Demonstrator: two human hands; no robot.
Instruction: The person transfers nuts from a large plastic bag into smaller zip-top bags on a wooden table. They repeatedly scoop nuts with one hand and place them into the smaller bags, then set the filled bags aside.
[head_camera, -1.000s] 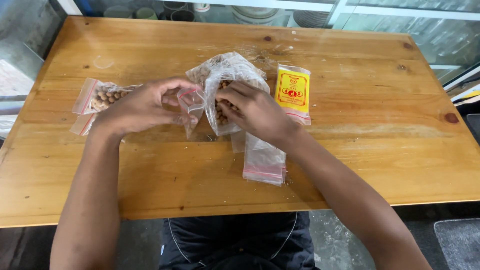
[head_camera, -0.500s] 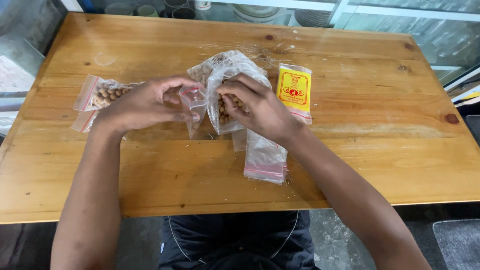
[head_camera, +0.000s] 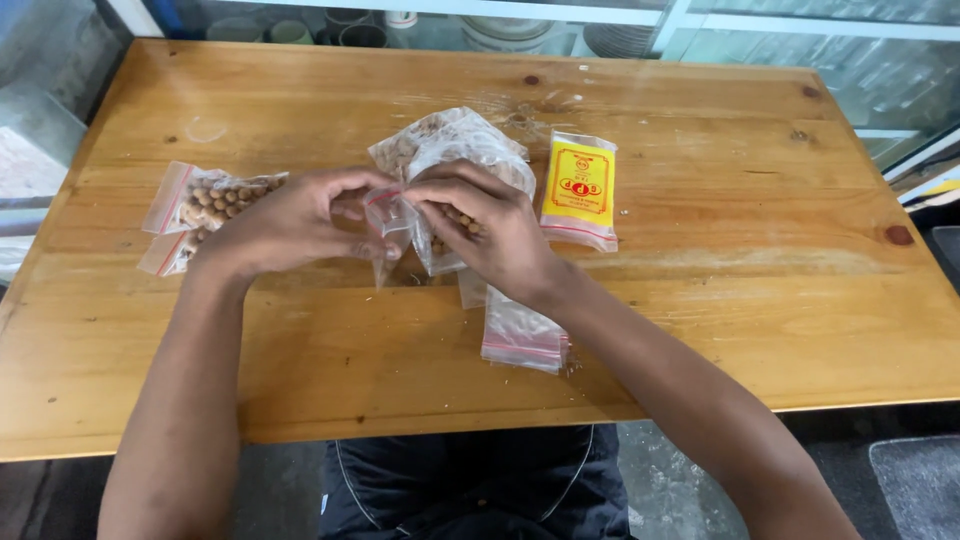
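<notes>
My left hand (head_camera: 290, 222) and my right hand (head_camera: 480, 225) meet over the middle of the wooden table (head_camera: 700, 300). Between their fingertips they pinch a small clear zip bag (head_camera: 388, 228) with a red strip at its mouth. Right behind the hands lies a large clear plastic bag (head_camera: 450, 148) holding round brown nuts; a few nuts show under my right fingers. Whether the small bag has anything in it is hidden by the fingers.
Two small filled zip bags of nuts (head_camera: 205, 205) lie at the left. A stack of empty small zip bags (head_camera: 520, 335) lies near the front edge under my right wrist. A yellow packet (head_camera: 580, 190) sits to the right. Glass shelves with dishes (head_camera: 500, 25) stand beyond the table.
My right hand has come out of the large bag toward the small bag's mouth, and both hands have closed together on it. The other bags have not moved.
</notes>
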